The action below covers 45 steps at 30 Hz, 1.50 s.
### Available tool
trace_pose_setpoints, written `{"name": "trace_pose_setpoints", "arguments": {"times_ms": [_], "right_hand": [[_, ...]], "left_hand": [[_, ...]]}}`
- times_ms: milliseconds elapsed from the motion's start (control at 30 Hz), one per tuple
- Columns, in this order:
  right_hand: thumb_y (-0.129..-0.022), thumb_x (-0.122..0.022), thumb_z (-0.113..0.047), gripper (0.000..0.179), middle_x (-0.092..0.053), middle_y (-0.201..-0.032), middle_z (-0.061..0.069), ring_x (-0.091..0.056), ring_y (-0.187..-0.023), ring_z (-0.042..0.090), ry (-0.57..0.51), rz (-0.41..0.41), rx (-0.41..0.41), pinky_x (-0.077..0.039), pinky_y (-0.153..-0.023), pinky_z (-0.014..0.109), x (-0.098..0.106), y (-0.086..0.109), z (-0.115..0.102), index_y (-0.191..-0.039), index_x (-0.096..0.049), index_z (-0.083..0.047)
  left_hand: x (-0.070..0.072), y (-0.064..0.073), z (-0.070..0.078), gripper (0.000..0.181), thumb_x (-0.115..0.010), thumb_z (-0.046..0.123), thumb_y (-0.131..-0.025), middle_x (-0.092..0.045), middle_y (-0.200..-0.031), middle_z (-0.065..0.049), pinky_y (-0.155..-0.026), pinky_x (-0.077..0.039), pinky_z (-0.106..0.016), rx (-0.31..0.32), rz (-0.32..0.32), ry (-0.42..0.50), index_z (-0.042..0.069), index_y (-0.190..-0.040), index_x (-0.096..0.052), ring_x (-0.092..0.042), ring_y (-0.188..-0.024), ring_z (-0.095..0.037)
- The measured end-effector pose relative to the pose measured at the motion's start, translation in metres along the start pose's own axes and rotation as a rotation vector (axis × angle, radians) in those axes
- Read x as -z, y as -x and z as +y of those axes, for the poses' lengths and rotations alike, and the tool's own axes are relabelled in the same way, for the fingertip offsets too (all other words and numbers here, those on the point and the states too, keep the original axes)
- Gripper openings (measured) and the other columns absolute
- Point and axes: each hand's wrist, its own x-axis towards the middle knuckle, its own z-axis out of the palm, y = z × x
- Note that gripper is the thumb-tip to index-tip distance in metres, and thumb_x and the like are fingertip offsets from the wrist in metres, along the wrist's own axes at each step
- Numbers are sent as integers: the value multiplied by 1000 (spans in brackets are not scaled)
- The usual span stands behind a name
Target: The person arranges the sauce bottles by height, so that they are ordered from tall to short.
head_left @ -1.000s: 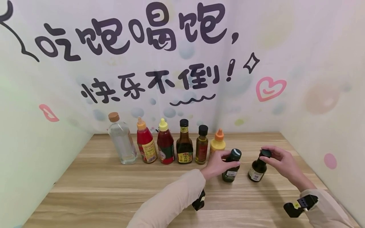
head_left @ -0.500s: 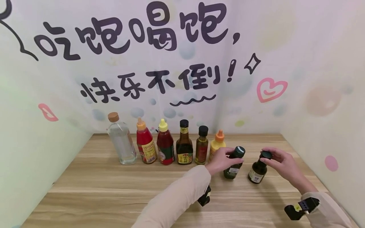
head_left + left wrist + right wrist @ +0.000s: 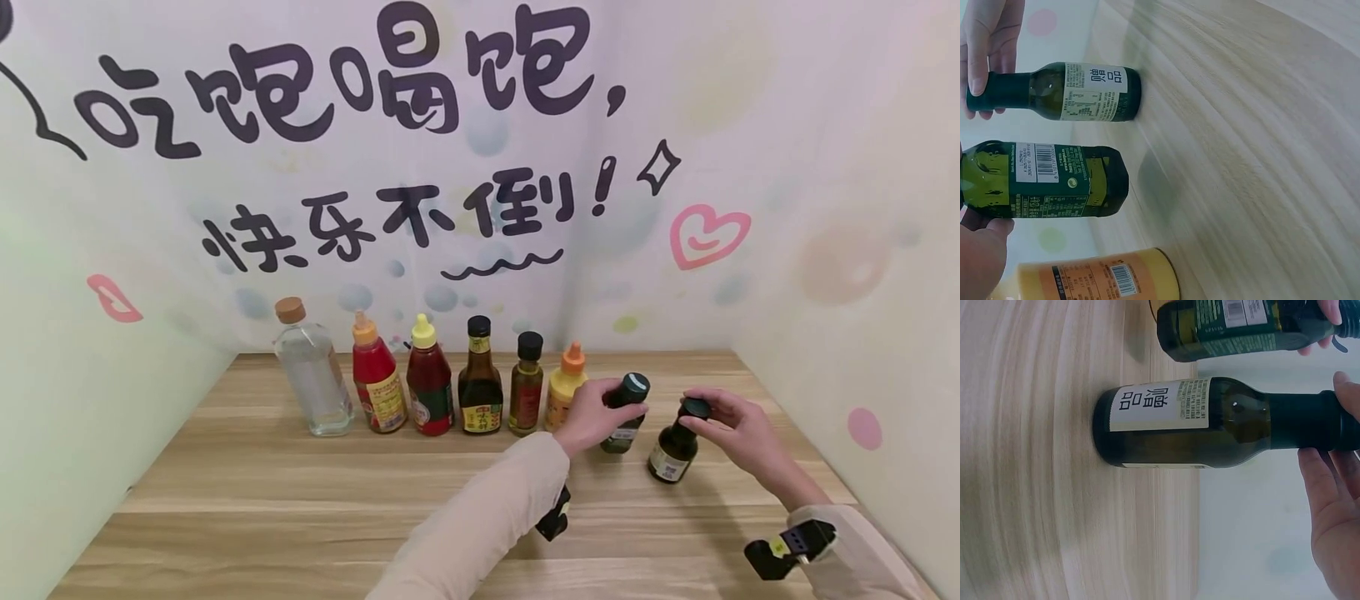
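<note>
My left hand [image 3: 588, 418] grips a dark green square-sided glass bottle [image 3: 1047, 181] near its neck. That bottle hangs slightly above the table, with its shadow apart from the base in the left wrist view. To its right, my right hand [image 3: 738, 427] pinches the cap of a small dark round bottle [image 3: 1160, 425] with a cream label. This one stands upright on the wooden table [image 3: 300, 517]. Left of the square bottle is a yellow squeeze bottle [image 3: 562, 392] with an orange nozzle, partly hidden by my left hand.
A row along the back holds a clear bottle [image 3: 315, 383] with a brown cap, a red squeeze bottle [image 3: 377, 379], a dark red squeeze bottle [image 3: 430, 387], a brown sauce bottle [image 3: 480, 392] and a slim oil bottle [image 3: 527, 392]. Behind them hangs a printed curtain [image 3: 450, 292].
My left hand has carried the square green bottle back and to the right, nearer the small round bottle. The right hand and its bottle have stayed nearly still.
</note>
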Motion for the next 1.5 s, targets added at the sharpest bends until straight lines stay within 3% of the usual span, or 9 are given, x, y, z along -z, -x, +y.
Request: {"name": "trace_pose_setpoints", "arguments": {"times_ms": [200, 400, 800, 1267, 1500], "right_hand": [[-79, -66, -9, 34, -54, -97, -19, -54, -85, -9, 4, 4, 6, -48, -63, 15, -1, 0, -1, -110, -55, 0], [-79, -66, -10, 34, -53, -96, -23, -52, -85, -10, 15, 13, 7, -47, -64, 14, -2, -1, -1, -109, -55, 3], [-78, -67, -9, 33, -53, -97, -20, -53, -85, -10, 26, 26, 21, -47, -64, 13, -2, 2, -2, -108, -56, 1], [-79, -66, -9, 33, -54, -97, -20, -53, -85, -10, 22, 29, 13, -47, -64, 13, -1, 1, 1, -108, -56, 2], [-79, -66, -10, 32, -55, -98, -17, -52, -86, -10, 29, 20, 10, -47, -65, 13, 0, 0, 2, -108, -56, -1]], "left_hand": [[-4, -4, -5, 25, -65, 20, -81, -63, -94, 0, -73, -45, -17, -29, 58, -19, 7, -102, -62, -56, -82, -5], [-7, -7, -10, 27, -62, 18, -83, -62, -100, -5, -80, -44, -21, 0, 112, -33, 4, -106, -59, -56, -91, -11], [-12, -5, -15, 25, -60, 15, -85, -60, -102, -8, -82, -44, -25, 17, 134, -20, 2, -106, -56, -56, -92, -15], [-14, -10, -16, 25, -58, 15, -86, -56, -105, -7, -83, -43, -26, 24, 82, -69, 6, -107, -47, -53, -97, -16], [-10, -15, -6, 40, -60, 11, -84, -51, -119, -7, -85, -43, -25, 42, 59, -47, 11, -122, -45, -51, -104, -15]]}}
